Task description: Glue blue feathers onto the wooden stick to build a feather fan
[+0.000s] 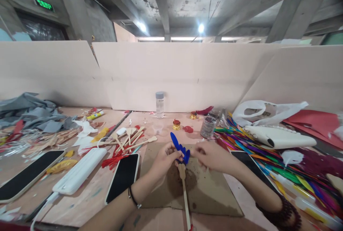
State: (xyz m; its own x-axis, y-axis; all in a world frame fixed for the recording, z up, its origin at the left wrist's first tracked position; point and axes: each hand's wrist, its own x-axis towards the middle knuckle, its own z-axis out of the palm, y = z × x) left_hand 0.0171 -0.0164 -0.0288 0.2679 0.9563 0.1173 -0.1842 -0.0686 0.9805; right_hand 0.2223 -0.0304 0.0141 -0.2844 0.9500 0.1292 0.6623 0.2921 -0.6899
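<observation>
My left hand (165, 160) pinches royal-blue feathers (174, 140) at the head of a flat wooden stick (184, 188). The stick slants down toward me, and a bit of red shows at its lower end. Just right of the feathers is my right hand (210, 155), its fingers curled together in a pinch. Whatever lies between those fingertips, if anything, is too small to make out. Under both hands lies a brown cardboard sheet (219, 195) with a dark stain. Several similar wooden sticks (130, 136) with red tassels (117, 160) lie to the left.
Phones (123, 177) and a white power bank (80, 170) with a cable lie left. A clear bottle (159, 106), a small gold-and-red ornament (176, 124) and a clear cup (208, 126) stand behind. Coloured feathers (241, 145) and a white bag (278, 137) are right. White panels (171, 73) close off the back.
</observation>
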